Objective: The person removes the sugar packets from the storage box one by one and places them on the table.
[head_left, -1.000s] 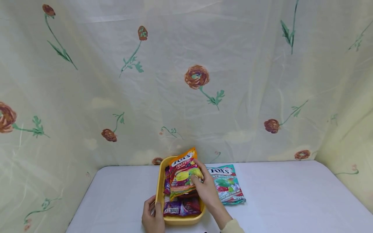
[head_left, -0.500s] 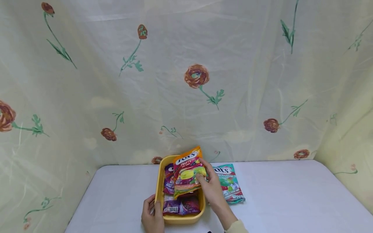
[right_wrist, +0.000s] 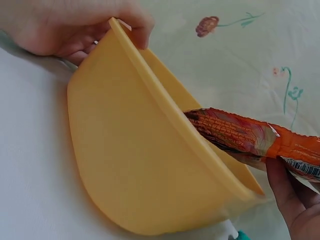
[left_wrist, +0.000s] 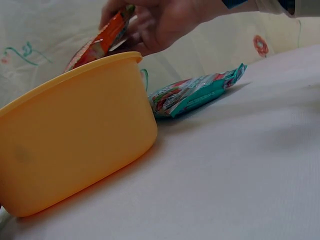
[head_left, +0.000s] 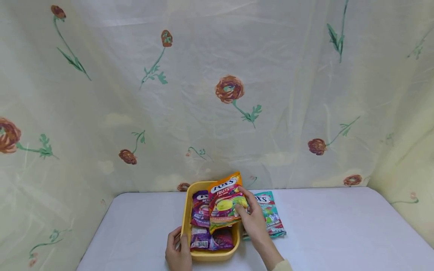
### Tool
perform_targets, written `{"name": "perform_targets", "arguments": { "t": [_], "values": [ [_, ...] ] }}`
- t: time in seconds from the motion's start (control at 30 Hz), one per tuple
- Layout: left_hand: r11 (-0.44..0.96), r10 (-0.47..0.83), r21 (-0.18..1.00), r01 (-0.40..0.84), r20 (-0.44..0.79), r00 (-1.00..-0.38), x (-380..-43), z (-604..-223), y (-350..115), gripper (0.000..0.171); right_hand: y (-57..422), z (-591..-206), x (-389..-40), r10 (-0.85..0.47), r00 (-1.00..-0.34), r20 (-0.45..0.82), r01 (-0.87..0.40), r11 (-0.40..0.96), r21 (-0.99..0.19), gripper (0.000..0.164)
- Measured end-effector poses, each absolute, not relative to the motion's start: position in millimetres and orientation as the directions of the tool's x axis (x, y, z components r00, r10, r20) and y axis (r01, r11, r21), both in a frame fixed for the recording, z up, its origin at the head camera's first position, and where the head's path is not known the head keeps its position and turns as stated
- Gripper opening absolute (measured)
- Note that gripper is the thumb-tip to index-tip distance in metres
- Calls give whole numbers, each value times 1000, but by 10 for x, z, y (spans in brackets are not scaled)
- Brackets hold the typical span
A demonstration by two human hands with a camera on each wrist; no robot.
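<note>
My right hand (head_left: 252,218) pinches the right side of an orange and pink bag of fruit candy (head_left: 223,205). The bag is tilted over the right part of a yellow plastic tub (head_left: 213,257). With the thumb over the rim and the fingers outside, my left hand (head_left: 178,250) holds the tub's left wall. Inside lie purple candy bags (head_left: 200,210), partly covered by the orange one. The right wrist view shows the lower end of the orange bag (right_wrist: 235,132) just inside the rim.
A teal bag of mint candy (head_left: 272,214) lies on the white table (head_left: 332,226) to the right of the tub, partly behind my right hand. A flowered curtain (head_left: 281,113) hangs along the table's back edge.
My right hand has carried the orange candy bag to the right across the tub, showing more of the purple bags and covering more of the teal one. My left hand stays on the tub.
</note>
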State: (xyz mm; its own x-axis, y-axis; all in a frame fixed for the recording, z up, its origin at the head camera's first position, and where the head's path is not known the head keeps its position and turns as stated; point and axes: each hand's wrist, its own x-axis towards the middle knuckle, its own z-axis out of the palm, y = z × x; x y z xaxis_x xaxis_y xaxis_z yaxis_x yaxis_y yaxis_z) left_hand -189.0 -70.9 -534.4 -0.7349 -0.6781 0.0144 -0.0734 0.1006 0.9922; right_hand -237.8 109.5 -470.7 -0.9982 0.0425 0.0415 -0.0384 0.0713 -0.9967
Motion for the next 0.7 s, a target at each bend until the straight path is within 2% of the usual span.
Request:
{"name": "perform_targets", "arguments": {
  "t": [0.47, 0.7],
  "values": [
    [111, -681, 992, -62, 31, -732, -1894, -5336, -716, 25, 1255, -4839, -2328, 76, -997, -1, 7, 70, -998, 50],
    [105, -677, 992, -72, 18, -736, -1897, -5322, -705, 25, 1280, -4869, -2313, 95, -995, -15, 21, 58, -998, 44]
  ]
}}
